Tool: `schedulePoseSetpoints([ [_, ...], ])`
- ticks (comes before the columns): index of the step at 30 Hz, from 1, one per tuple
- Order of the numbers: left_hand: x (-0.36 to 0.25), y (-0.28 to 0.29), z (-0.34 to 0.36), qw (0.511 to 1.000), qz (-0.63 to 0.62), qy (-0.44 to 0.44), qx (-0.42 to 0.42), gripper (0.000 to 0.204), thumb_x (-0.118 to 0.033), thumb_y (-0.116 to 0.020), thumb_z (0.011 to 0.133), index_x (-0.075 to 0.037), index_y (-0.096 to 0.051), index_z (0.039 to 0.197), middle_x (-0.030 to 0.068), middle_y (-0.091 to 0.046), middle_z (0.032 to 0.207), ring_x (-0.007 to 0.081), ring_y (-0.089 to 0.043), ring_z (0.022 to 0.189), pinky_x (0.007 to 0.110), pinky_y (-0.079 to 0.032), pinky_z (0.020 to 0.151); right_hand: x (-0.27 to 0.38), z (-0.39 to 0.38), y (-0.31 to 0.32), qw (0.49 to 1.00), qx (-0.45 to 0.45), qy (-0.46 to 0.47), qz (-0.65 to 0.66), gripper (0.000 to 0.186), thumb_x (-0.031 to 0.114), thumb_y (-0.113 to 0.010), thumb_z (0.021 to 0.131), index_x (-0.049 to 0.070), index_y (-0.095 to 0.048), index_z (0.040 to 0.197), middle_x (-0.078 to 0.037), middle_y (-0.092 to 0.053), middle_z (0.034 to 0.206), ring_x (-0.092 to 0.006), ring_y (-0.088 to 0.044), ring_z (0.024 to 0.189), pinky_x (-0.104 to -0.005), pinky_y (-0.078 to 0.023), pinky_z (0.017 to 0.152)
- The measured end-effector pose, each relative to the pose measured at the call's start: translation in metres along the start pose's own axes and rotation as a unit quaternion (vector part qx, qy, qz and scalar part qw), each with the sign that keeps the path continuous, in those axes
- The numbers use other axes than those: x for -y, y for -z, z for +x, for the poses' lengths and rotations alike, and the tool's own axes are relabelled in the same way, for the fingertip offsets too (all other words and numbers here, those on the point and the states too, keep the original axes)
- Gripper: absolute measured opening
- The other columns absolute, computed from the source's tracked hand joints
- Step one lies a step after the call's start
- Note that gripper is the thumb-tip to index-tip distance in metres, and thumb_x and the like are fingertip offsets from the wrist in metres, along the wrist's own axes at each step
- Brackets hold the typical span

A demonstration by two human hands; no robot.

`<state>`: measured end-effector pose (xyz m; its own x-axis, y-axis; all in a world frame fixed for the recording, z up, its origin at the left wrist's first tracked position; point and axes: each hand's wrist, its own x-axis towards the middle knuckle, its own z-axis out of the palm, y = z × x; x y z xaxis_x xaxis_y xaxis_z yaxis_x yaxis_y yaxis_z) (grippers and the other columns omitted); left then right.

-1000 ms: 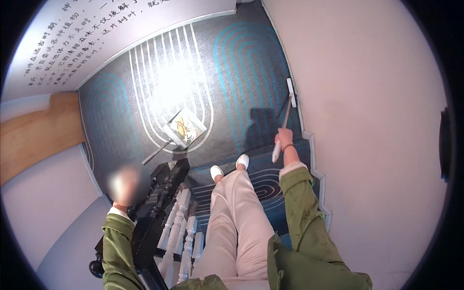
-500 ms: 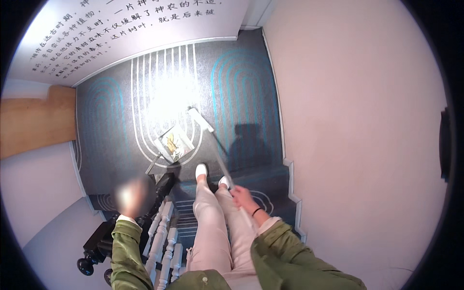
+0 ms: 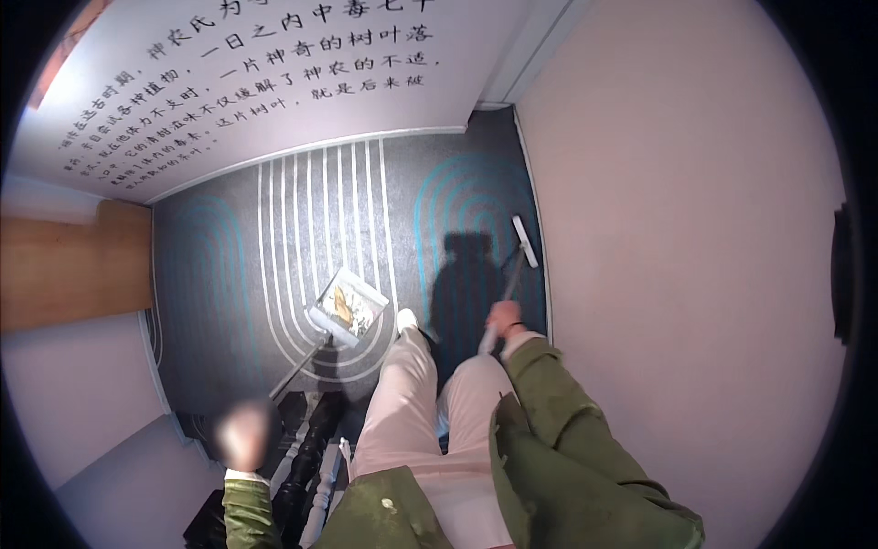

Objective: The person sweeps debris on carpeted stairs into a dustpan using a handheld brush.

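Dark grey floor (image 3: 210,311): fills the middle of the frame, marked with nested arches, white ones at the centre and blue ones to either side.
Dustpan (image 3: 331,328): square, turned cornerwise, left of centre, over the white lines; I cannot tell whether its underside touches the floor.
Bits (image 3: 340,302) in the pan: yellowish brown and whitish, too small to identify.
Dustpan handle (image 3: 297,368): slants toward the lower left, into the blur around the left hand.
Left hand (image 3: 245,435): lower left, smeared by that blur; I cannot tell whether its fingers grasp the handle.
Right hand (image 3: 503,318): right of centre, fingers wrapped round the broom handle (image 3: 515,274), a dark band at the wrist.
Broom head (image 3: 525,242): narrow white bar, upper right of centre, near the foot of the pale right wall (image 3: 677,229).
Written wall (image 3: 366,114): upper left, pale, with rows of dark characters.
Wooden panel (image 3: 78,265): flat and brown, at the left edge.
Railing (image 3: 315,435): lower left, black, with white balusters (image 3: 322,489).
Clothing: green sleeves (image 3: 558,393) and pale trousers (image 3: 393,403), lower centre; one white shoe (image 3: 407,320) shows just right of the dustpan.
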<state>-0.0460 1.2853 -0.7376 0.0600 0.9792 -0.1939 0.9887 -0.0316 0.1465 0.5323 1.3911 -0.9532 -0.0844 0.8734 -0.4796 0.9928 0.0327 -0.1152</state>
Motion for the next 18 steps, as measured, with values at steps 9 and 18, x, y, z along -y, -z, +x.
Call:
schedulePoseSetpoints([
  [9, -0.019, 0.006, 0.104, 0.998, -0.028, -0.055, 0.028, 0.015, -0.007, -0.043, 0.087, -0.005, -0.057, 0.082, 0.0047, -0.052, 0.073, 0.0156, -0.049, 0.061, 0.026, -0.043, 0.055, 0.150, -0.069, 0.096, 0.520, 0.273, -0.235, 0.774, 0.019, 0.025, -0.057, 0.084, 0.008, -0.050, 0.091, -0.001, -0.046, 0.058, -0.0112, -0.042, 0.040, -0.0267, -0.037, 0.037],
  [18, -0.027, 0.029, 0.070, 0.997, -0.024, -0.042, 0.053, 0.026, -0.013, -0.041, 0.090, 0.000, -0.052, 0.109, 0.0111, -0.054, 0.107, 0.0211, -0.054, 0.094, 0.030, -0.045, 0.082, -0.048, 0.092, 0.110, 0.800, -0.001, -0.265, 0.539, 0.013, 0.018, -0.049, 0.086, 0.006, -0.047, 0.079, -0.006, -0.043, 0.052, -0.0187, -0.046, 0.037, -0.0323, -0.040, 0.033],
])
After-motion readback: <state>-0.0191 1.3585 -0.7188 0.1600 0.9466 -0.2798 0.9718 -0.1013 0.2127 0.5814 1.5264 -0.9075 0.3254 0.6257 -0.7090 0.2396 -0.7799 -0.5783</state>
